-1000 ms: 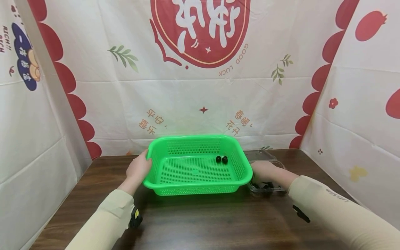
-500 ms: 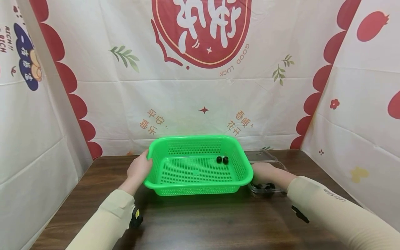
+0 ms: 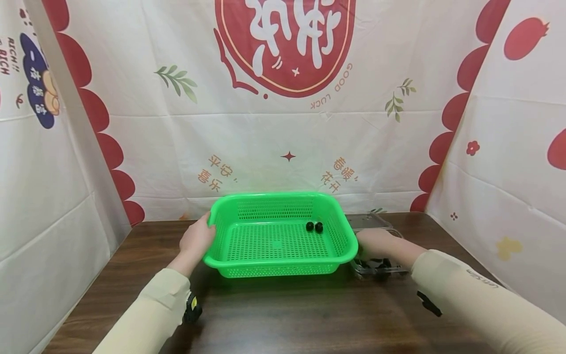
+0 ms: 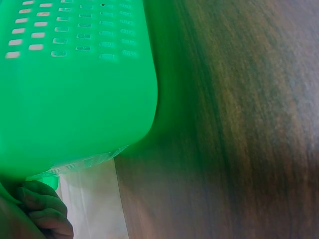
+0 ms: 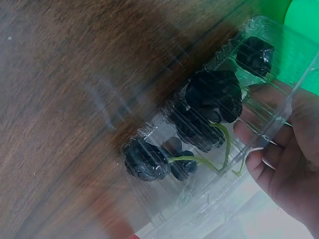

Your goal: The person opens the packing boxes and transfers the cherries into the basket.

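Note:
My left hand grips the left rim of a green plastic basket; the left wrist view shows its curled fingers beside the basket's corner. Two dark round fruits lie inside, toward the right side. My right hand reaches into a clear plastic box just right of the basket. Through the plastic, the right wrist view shows several dark, cherry-like fruits with long green stems. My right fingers are bent among the stems, close to the fruits; I cannot tell whether they pinch one.
The box's clear lid lies folded back behind it. Both stand on a dark wooden table. A white printed cloth hangs behind the table, with more cloth at both sides.
The right hand stays in the box; its forearm has shifted slightly to the right. The left hand, the basket and the two fruits in it look unchanged.

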`<action>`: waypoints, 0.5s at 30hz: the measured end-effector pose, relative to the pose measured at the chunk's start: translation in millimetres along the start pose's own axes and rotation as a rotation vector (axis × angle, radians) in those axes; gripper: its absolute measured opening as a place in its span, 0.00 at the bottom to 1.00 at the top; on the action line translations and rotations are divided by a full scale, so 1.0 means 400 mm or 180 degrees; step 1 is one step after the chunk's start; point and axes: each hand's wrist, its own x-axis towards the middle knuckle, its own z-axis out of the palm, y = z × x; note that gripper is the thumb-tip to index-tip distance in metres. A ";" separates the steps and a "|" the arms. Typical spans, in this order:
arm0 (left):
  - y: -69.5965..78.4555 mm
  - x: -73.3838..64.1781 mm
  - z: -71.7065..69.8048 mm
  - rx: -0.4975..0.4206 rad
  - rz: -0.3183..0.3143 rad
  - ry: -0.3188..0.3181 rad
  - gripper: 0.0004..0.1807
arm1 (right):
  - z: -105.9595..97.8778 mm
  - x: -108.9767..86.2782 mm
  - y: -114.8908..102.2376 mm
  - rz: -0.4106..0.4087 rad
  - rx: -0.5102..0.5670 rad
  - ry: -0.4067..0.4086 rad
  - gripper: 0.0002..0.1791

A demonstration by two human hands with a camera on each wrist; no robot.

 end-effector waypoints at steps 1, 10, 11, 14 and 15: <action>0.000 0.000 0.000 0.0002 -0.0008 -0.0005 0.31 | -0.002 -0.002 0.000 0.0010 0.0016 -0.0002 0.22; 0.000 0.002 0.002 -0.0020 -0.0009 -0.0001 0.30 | -0.014 -0.010 0.007 0.0028 -0.0005 0.0014 0.20; 0.000 0.002 0.002 -0.0021 -0.0009 -0.0002 0.30 | -0.014 -0.011 0.008 0.0037 -0.0030 0.0016 0.20; 0.000 0.002 0.001 -0.0018 -0.0009 -0.0007 0.30 | -0.017 -0.010 0.013 0.0049 -0.0125 0.0023 0.22; -0.001 0.002 0.001 -0.0018 -0.0010 -0.0009 0.30 | -0.019 -0.010 0.013 0.0057 -0.0156 0.0023 0.22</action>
